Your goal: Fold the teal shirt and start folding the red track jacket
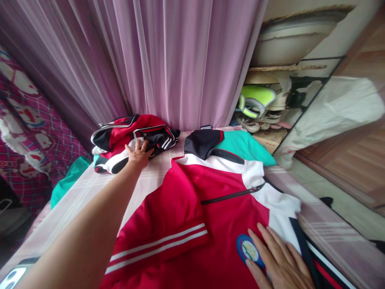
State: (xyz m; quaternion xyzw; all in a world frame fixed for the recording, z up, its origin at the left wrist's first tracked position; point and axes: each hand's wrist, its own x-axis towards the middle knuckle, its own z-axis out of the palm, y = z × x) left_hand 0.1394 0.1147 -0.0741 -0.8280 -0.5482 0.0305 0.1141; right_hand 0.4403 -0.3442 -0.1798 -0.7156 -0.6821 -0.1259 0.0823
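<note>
- Red top (222, 224): spread in the foreground on the checked cover (150, 180), its lower part running out of the bottom of the view.
- Right hand (279, 261): palm down on the red top, fingers extended and slightly apart across the round blue badge (242, 245); nothing pinched. Lower part of the hand is cut off by the frame.
- Left hand (139, 152): at full reach, fingers spread over the clothes pile (129, 128) near the curtain (180, 60); no clear grip on the cloth. Pressure cannot be judged.
- Weight, judged: light; either hand alone should lift it.
- Stiffness, judged: soft and limp, liable to sag or wrinkle if lifted at one point. Dark zip (231, 195) and badge probably bend less than the cloth around them.
- Surface, judged: smooth, may slide a little on the cover; not fragile.
- Holding points, judged: the white shoulder panels for an even lift; the striped sleeve hem (156, 245) for straightening the sleeve. Zip is a poor place to pull.
- Neighbour: teal garment (246, 148) lies just beyond the white part; a fold could snag or drag it.
</note>
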